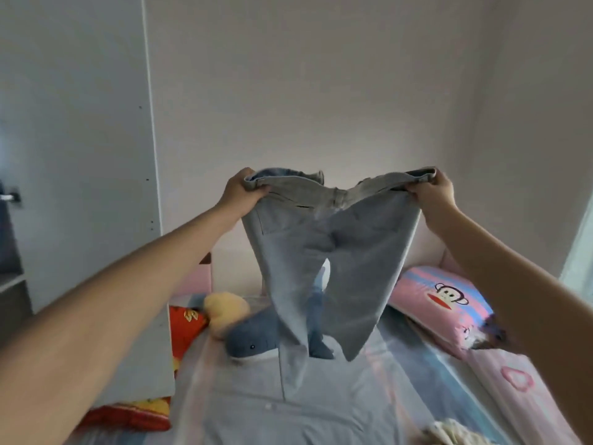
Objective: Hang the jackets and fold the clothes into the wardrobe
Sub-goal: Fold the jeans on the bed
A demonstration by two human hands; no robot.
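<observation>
A pair of light grey-blue jeans [324,252] hangs in the air above the bed, spread wide at the waistband. My left hand [239,191] grips the left end of the waistband and my right hand [433,192] grips the right end. Both arms are stretched forward. The legs dangle down, their ends just above or touching the bed. A pale grey-blue shirt [288,409] lies flat on the bed below them.
A white wardrobe panel [80,155] stands at the left. On the bed [433,380] lie a blue shark plush [253,335], a yellow plush [226,308], a red cushion [184,326], a pink cartoon pillow [439,300] and a cream fabric item [455,433] at the bottom right.
</observation>
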